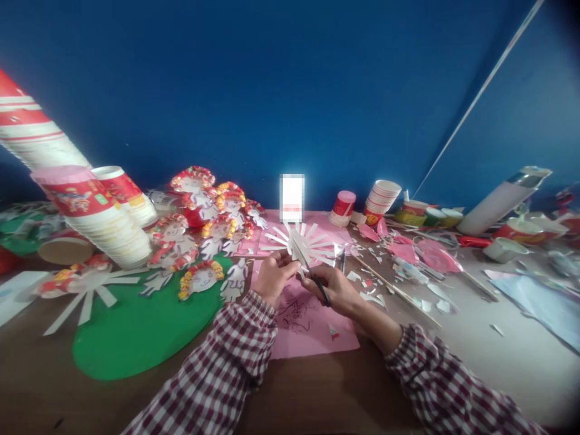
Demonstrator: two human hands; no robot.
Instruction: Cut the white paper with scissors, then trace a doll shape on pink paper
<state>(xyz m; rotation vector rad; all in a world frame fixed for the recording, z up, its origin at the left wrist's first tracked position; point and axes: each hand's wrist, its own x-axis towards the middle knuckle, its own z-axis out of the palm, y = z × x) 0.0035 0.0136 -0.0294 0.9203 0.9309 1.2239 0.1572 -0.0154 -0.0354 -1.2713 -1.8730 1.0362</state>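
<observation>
My left hand [272, 279] pinches a white paper cup cut into strips [317, 237], which fan outward like rays. In my right hand [336, 291] is a pair of scissors [322, 292] with black handles. Their blades reach up and left across the middle of the cut cup; whether they bite into a strip is too blurred to tell. Beneath both hands lies a pink sheet [312, 341] with dark scribbled lines. Left of my hands, paper figures [235, 281] lie close together, several with red and yellow ruffled trim.
Stacked paper cups [106, 223] lean at the left beside a green paper shape [149, 332]. Toward the right are paper scraps [426, 305], a wooden stick [399, 290], pink paper pieces [437, 255] and another cup stack [382, 202]. A blue wall [226, 90] stands behind.
</observation>
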